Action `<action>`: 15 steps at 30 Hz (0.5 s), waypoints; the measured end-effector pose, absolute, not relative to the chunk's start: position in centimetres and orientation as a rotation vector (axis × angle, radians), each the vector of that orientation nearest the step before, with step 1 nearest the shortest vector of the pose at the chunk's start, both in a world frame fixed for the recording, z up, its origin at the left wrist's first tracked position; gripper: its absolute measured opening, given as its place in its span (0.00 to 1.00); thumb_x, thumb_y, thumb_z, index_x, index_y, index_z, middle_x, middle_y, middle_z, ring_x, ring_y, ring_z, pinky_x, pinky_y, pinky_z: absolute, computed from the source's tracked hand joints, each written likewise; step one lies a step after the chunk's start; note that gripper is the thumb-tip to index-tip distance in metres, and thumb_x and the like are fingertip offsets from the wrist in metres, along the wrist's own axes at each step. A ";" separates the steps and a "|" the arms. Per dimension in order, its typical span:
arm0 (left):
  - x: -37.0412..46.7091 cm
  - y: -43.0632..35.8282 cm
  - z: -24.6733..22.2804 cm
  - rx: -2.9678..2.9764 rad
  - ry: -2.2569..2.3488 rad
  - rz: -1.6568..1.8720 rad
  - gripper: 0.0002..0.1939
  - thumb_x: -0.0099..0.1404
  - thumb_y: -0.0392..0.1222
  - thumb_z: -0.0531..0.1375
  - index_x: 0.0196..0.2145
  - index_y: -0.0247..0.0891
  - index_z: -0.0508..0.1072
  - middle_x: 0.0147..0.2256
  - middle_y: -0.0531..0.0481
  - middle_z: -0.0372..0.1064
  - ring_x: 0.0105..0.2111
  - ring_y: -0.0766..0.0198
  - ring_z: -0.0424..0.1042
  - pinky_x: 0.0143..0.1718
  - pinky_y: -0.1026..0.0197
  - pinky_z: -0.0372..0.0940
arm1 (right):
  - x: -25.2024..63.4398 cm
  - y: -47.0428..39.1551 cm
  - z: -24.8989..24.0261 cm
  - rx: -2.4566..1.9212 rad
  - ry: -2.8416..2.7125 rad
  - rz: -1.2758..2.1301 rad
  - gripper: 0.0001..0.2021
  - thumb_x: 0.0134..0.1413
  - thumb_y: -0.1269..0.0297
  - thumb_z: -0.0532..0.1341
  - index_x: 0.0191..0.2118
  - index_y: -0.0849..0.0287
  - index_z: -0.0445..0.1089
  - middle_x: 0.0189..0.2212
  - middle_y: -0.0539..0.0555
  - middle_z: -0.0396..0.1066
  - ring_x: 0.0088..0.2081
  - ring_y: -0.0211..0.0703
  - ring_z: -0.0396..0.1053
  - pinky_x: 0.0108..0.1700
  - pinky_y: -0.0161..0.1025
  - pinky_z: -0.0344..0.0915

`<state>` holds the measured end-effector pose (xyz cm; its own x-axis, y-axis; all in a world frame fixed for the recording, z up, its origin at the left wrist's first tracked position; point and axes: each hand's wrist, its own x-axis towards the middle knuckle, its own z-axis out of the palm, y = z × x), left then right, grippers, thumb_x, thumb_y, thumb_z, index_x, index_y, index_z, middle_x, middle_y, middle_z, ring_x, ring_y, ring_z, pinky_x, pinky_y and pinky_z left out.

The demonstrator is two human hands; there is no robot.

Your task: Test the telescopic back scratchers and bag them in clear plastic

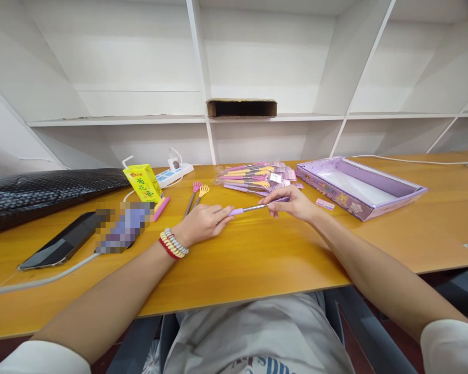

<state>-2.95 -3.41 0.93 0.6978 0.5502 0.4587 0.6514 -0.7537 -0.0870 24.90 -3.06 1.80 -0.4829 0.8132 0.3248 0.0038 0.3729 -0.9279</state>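
Observation:
A purple back scratcher [252, 208] with a metal rod is held level above the table between my two hands. My left hand [203, 224] is closed round its purple handle end. Near the other end, the fingers of my right hand [290, 201] pinch the rod and partly hide the purple head. Just beyond my left hand lie a pink back scratcher [197, 186] and a yellow back scratcher [204, 191], their handles hidden behind the hand. Several back scratchers in clear wrappers [253, 175] are piled behind my right hand.
A purple display box [361, 205] stands right, near a small pink label [325, 204]. Left are a yellow drink carton [144, 183], a power strip [175, 174], a phone [58, 241], a white cable [42, 283] and a black bag [54, 195]. A cardboard box [242, 109] sits on the shelf.

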 end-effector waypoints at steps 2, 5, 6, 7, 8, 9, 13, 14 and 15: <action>-3.4 -2.7 1.3 -2.584 -0.925 -0.602 0.18 0.66 0.49 0.48 0.46 0.40 0.71 0.28 0.47 0.69 0.27 0.64 0.66 0.30 0.62 0.57 | 25.0 -3.0 1.8 -0.787 -1.912 1.047 0.13 0.46 0.58 0.63 0.37 0.62 0.73 0.30 0.55 0.73 0.23 0.37 0.67 0.25 0.36 0.65; -4.2 -1.9 2.1 -2.493 -0.967 -0.599 0.18 0.66 0.51 0.48 0.41 0.40 0.71 0.30 0.48 0.71 0.30 0.63 0.68 0.29 0.62 0.56 | 25.2 -3.2 2.0 -0.924 -2.109 0.736 0.15 0.52 0.58 0.59 0.41 0.61 0.72 0.30 0.54 0.72 0.28 0.38 0.68 0.32 0.37 0.64; -4.3 -1.8 2.3 -2.481 -1.010 -0.563 0.18 0.66 0.52 0.47 0.39 0.40 0.72 0.30 0.48 0.71 0.30 0.63 0.68 0.28 0.62 0.55 | 25.2 -3.3 2.0 -0.954 -2.169 0.671 0.15 0.52 0.58 0.58 0.41 0.61 0.71 0.30 0.54 0.72 0.30 0.39 0.67 0.34 0.37 0.63; -4.5 -1.8 2.6 -2.478 -1.062 -0.507 0.20 0.65 0.54 0.47 0.37 0.39 0.71 0.30 0.48 0.71 0.30 0.62 0.68 0.27 0.62 0.55 | 25.3 -3.4 2.1 -0.966 -2.212 0.646 0.15 0.52 0.57 0.58 0.41 0.62 0.72 0.30 0.54 0.72 0.31 0.40 0.67 0.35 0.37 0.62; -4.5 -1.9 2.8 -2.483 -1.115 -0.438 0.21 0.65 0.55 0.47 0.34 0.38 0.71 0.29 0.47 0.71 0.29 0.62 0.69 0.26 0.62 0.54 | 25.2 -3.5 2.1 -0.964 -2.237 0.665 0.16 0.52 0.56 0.59 0.41 0.62 0.71 0.31 0.54 0.72 0.32 0.40 0.67 0.36 0.37 0.62; -4.6 -2.1 3.0 -2.491 -1.164 -0.368 0.21 0.65 0.56 0.46 0.33 0.38 0.70 0.29 0.47 0.71 0.28 0.61 0.68 0.26 0.62 0.53 | 25.2 -3.5 2.0 -0.948 -2.241 0.726 0.17 0.51 0.55 0.59 0.41 0.62 0.71 0.32 0.54 0.71 0.33 0.40 0.66 0.36 0.37 0.61; -4.4 -2.7 3.4 -2.517 -1.256 -0.220 0.24 0.64 0.58 0.44 0.30 0.37 0.69 0.27 0.46 0.70 0.25 0.60 0.68 0.26 0.61 0.53 | 24.6 -3.3 1.4 -0.840 -2.013 1.205 0.20 0.53 0.52 0.55 0.41 0.64 0.70 0.23 0.51 0.63 0.25 0.36 0.61 0.28 0.36 0.59; -4.3 -2.8 3.4 -2.523 -1.263 -0.206 0.25 0.64 0.59 0.44 0.29 0.37 0.69 0.27 0.46 0.69 0.25 0.60 0.68 0.26 0.61 0.54 | 24.5 -3.2 1.2 -0.827 -1.942 1.309 0.21 0.54 0.51 0.53 0.41 0.64 0.70 0.20 0.49 0.60 0.22 0.35 0.58 0.25 0.36 0.58; -4.3 -2.8 3.4 -2.531 -1.269 -0.194 0.25 0.63 0.60 0.45 0.29 0.37 0.69 0.26 0.46 0.69 0.25 0.59 0.68 0.26 0.60 0.54 | 24.4 -3.1 1.1 -0.827 -1.898 1.373 0.21 0.54 0.52 0.53 0.41 0.65 0.70 0.19 0.48 0.58 0.21 0.35 0.56 0.24 0.35 0.57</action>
<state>-4.28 -2.81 3.43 0.6003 0.7588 0.2528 0.7997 -0.5638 -0.2066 24.35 -3.13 1.05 -0.5933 0.7932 0.1368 0.1182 0.2540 -0.9600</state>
